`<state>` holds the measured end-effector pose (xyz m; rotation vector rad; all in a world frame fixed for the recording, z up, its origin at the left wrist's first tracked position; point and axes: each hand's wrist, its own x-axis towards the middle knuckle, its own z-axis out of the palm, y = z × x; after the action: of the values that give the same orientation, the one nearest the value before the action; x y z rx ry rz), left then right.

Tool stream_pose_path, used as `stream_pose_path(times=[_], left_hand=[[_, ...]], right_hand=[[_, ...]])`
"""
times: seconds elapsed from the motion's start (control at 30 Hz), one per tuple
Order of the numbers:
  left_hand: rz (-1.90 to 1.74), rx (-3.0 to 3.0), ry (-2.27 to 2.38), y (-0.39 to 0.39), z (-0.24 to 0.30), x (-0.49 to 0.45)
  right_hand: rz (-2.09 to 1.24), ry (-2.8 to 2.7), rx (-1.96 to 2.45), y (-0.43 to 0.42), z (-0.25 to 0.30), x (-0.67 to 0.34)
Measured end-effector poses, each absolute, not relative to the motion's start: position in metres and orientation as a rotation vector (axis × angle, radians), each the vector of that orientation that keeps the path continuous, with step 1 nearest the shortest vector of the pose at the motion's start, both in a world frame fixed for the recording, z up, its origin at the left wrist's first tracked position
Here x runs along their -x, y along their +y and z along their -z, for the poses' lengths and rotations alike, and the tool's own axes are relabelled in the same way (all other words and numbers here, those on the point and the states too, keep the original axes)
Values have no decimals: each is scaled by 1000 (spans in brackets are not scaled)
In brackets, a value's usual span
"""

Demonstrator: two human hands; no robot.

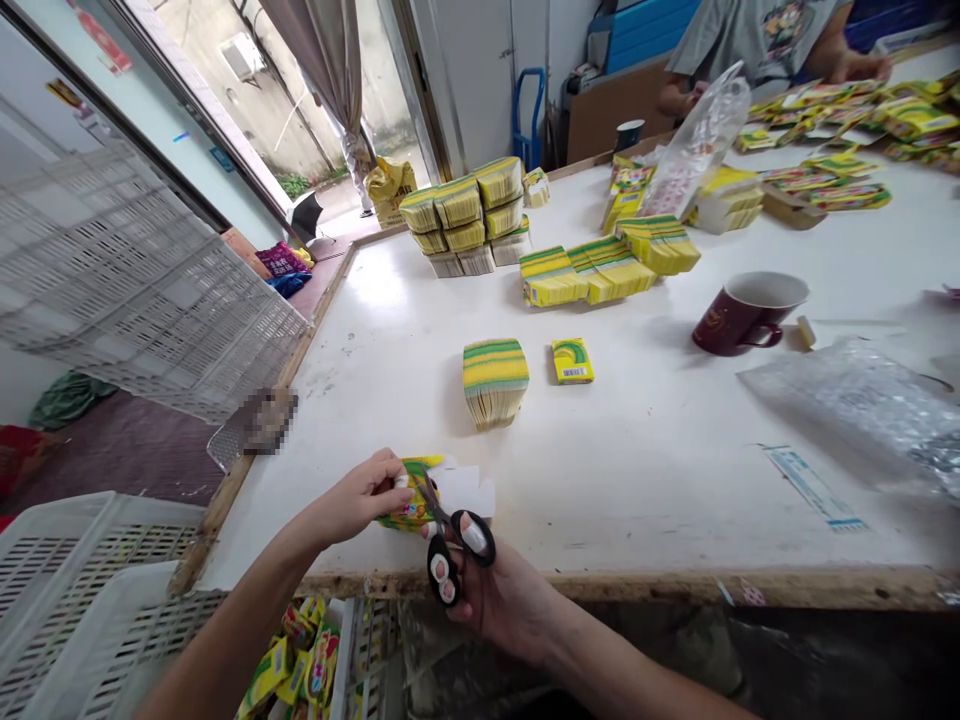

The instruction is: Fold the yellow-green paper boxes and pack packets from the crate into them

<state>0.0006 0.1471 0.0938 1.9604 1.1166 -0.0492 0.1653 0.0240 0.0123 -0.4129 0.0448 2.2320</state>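
My left hand (384, 488) is closed on a yellow and green printed box (411, 512) near the front edge of the table. White card flaps (463, 490) stick out to the right of the box. In my right hand (499, 600) is a pair of black-handled scissors (480, 540), with fingers through the loops. The blades lie across the box, close to my left fingertips. I cannot tell whether they cut into it. Beyond my hands stands a stack of flat yellow-green cartons (495, 375), and a single small yellow box (572, 361) lies to its right.
A maroon mug (750, 312) and clear plastic packaging (862, 410) lie to the right. Stacked carton bundles (469, 215) and a yellow row (607, 265) stand farther back. A person (750, 50) sits at the far right. White crates (82, 570) flank the table's left side.
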Motion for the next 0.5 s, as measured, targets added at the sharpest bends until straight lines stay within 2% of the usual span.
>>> stream_pose_path(times=[0.3,0.5], left_hand=[[-106,-1774,1124,147,-87,6],[-377,-1706,1304,144,-74,33]], right_hand=[[-2128,61,504,21,-16,-157],[-2202,-320,602,2,-26,-190]])
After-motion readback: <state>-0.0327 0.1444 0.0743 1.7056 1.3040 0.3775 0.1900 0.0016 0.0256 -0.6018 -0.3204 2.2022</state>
